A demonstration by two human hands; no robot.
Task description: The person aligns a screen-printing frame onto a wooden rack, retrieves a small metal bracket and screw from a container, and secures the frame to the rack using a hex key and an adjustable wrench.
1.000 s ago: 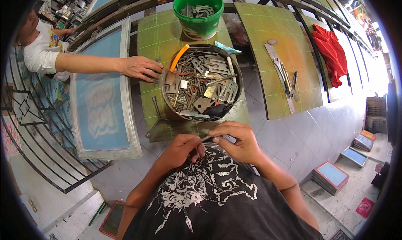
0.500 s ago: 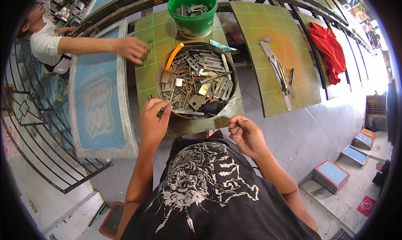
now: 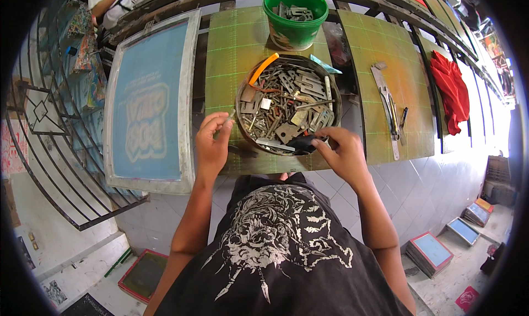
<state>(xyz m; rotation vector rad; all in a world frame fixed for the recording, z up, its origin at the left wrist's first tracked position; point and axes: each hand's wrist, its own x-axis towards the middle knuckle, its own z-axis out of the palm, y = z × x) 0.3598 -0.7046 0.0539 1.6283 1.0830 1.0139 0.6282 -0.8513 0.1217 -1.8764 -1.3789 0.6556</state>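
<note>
On a green board (image 3: pixel 221 95) sits a tin (image 3: pixel 338 103) of metal parts (image 3: pixel 274 111), the left hand (image 3: pixel 214 142) pinching a small piece (image 3: pixel 231 116) beside it, the right hand (image 3: pixel 346 153), grip unclear, at a black item (image 3: pixel 302 144) inside.

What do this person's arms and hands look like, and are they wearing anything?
The left hand and right hand are bare, without gloves. No watch or bracelet shows. No sleeves cover the forearms. The black shirt has a big pale picture.
</note>
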